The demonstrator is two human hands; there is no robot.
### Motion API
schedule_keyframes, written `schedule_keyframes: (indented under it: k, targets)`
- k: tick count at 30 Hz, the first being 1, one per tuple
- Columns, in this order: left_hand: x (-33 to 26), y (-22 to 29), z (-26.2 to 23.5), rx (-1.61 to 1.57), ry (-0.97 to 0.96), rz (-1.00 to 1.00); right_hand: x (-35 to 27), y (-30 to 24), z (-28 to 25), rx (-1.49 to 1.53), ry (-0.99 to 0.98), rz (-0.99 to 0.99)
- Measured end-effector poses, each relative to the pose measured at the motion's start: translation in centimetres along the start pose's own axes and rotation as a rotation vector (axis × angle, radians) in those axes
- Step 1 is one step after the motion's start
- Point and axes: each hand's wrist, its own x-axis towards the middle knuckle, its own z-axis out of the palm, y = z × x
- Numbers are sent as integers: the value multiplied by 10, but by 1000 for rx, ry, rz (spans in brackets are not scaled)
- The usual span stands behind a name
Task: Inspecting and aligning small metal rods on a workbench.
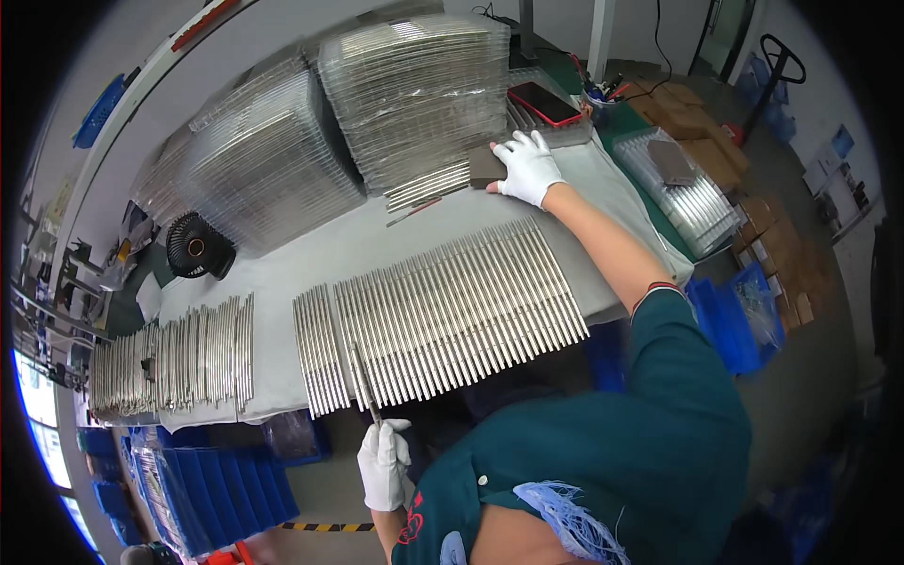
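1. L hand (384, 461) (gloved, same as R) pinches the near end of a slim metal rod (362, 379), by the surface's (273, 268) near edge.
2. R hand (529, 169) grips a brown block (483, 167), thumb & fingers on opp. sides, next to stacked clear trays (419, 108).
3. Rod row (461, 311) lies betw. them.

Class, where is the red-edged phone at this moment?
In the head view, right of centre near the top, the red-edged phone lies on clear plastic trays, just beyond the person's right hand.
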Motion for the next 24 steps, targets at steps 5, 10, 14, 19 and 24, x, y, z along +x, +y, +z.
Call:
schedule_keyframes:
  k: [5, 10, 14, 19, 24]
  targets:
    - [15, 10, 2, -380, -219, -34, -17, -12, -40, 364, 215, -206]
    - [23, 4, -28, -587, -99, -130, -47, -92, -70, 473, -127, -741]
    - [19, 5, -52, -523, 8, -146, -47, -160, -74, 377, -238, -987]
    - [22, -4, -85, -305, 195, -122, -65, -213, -61, 227, -247, -997]
    - [34, -11, -118, -122, 331, -48, -76, -216, -71, 158, -247, -884]
